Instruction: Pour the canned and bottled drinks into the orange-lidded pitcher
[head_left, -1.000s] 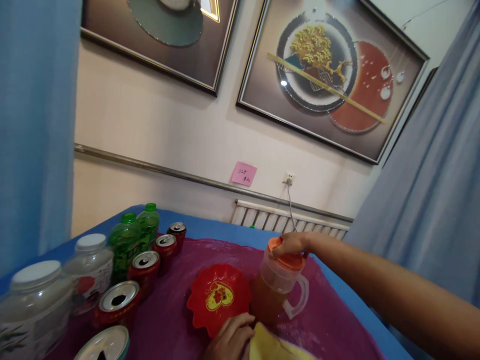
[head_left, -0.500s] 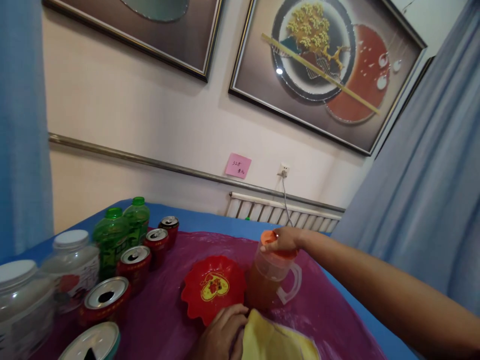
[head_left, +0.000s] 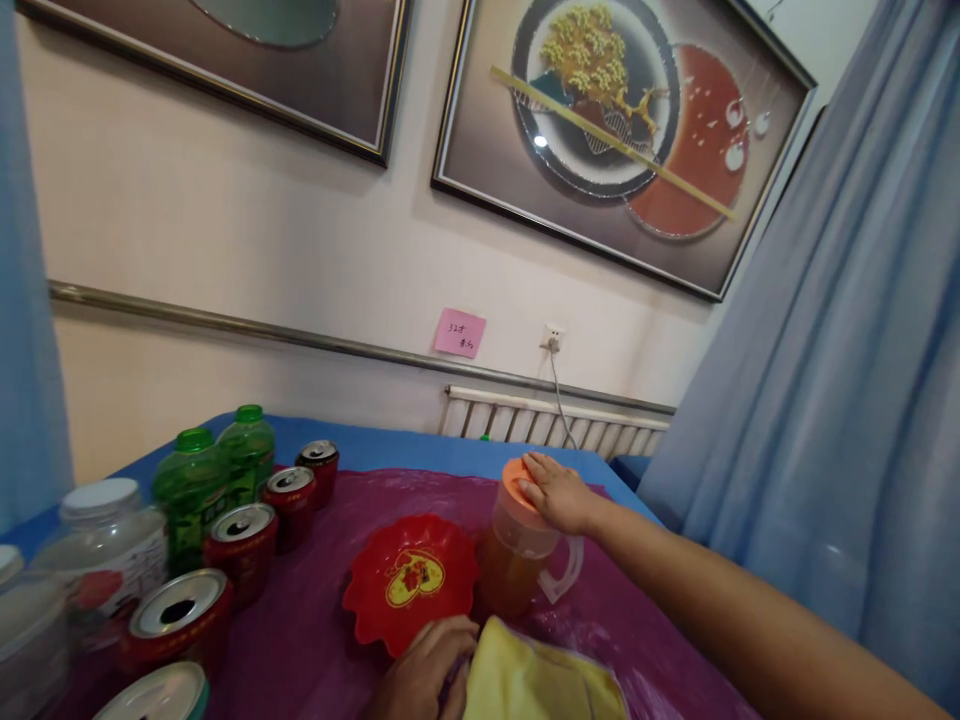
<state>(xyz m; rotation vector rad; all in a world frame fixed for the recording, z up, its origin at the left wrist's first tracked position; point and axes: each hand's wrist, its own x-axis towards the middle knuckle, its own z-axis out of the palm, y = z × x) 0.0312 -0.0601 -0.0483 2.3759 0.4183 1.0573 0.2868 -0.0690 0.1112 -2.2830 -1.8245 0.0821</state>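
Observation:
My right hand lies over the orange lid of a clear plastic pitcher, its fingers stretched out across the top. Brownish liquid fills the lower part of the pitcher, and its handle points right. Low in the view, my left hand rests with curled fingers at the left edge of a folded yellow cloth; what its fingers close on is hidden. Just beyond that hand is a red scalloped plate with a yellow heart print, close to the pitcher's left side.
Opened red drink cans stand in a row at left. Behind them are green bottles and clear white-lidded jars. Purple plastic sheeting covers the blue table. A radiator and wall rail lie beyond.
My right hand has gone from gripping the orange lid's rim to lying flatter across its top. The whole view has shifted slightly, moving the objects left in the picture. My left hand stays beside the cloth.

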